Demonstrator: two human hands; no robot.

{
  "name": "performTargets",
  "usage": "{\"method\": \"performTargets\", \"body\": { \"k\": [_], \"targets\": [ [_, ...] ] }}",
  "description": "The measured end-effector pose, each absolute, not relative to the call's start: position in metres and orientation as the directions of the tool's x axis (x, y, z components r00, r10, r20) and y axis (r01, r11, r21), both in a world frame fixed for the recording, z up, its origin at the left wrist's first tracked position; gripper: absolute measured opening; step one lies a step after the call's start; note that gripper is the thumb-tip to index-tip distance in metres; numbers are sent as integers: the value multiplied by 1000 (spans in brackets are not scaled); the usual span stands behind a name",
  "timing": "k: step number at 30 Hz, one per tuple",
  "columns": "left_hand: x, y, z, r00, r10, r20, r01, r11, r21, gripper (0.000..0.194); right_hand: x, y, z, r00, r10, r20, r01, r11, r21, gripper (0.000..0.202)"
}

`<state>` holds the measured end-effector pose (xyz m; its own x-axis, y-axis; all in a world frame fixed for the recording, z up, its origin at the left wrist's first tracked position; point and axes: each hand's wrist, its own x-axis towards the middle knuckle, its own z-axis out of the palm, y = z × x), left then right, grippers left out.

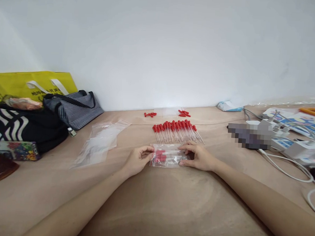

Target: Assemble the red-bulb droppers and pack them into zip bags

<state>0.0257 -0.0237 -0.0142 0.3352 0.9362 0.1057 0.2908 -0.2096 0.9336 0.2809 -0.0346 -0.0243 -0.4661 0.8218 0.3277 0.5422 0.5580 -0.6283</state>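
Between my two hands lies a clear plastic bag with red rubber bulbs and clear glass tubes inside. My left hand pinches its left edge, near the red bulbs. At the opposite end, my right hand grips the bag by the tube end, thumb below and fingers above. Just beyond the bag, a row of droppers with red bulbs lies side by side, tips toward me. Loose red bulbs sit farther back, with more bulbs on the right and bare glass tubes between them.
Flat empty plastic bags are spread at the left. Beyond them stand a striped bag, a black bag and a yellow bag. White cables, chargers and a tissue pack lie at the right. A wall closes the back.
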Motion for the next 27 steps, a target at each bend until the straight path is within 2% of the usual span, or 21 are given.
{"method": "performTargets", "body": {
  "k": [2, 5, 9, 14, 20, 23, 27],
  "targets": [
    [26, -24, -14, 346, 932, 109, 270, -210, 940, 19, 283, -35, -24, -470, 821, 326, 538, 559, -631, 48],
    [27, -26, -14, 386, 901, 198, 268, -315, 910, 14, 284, -34, -25, -477, 821, 313, 529, 553, -644, 49],
    [28, -28, -14, 384, 876, 292, 320, -423, 848, 21, 284, -34, -25, -482, 824, 298, 522, 543, -657, 50],
    [27, -27, -17, 409, 856, 315, 338, -463, 819, 24, 283, -36, -23, -472, 824, 312, 533, 549, -644, 50],
    [24, -27, -12, 488, 813, 317, 484, -554, 677, 21, 282, -37, -22, -441, 829, 345, 601, 558, -572, 48],
    [25, -31, -8, 508, 808, 298, 440, -541, 717, 24, 283, -36, -23, -392, 848, 357, 658, 530, -535, 52],
    [26, -36, -6, 552, 797, 245, 367, -496, 787, 41, 284, -36, -22, -362, 870, 335, 694, 491, -526, 55]
  ]
}}
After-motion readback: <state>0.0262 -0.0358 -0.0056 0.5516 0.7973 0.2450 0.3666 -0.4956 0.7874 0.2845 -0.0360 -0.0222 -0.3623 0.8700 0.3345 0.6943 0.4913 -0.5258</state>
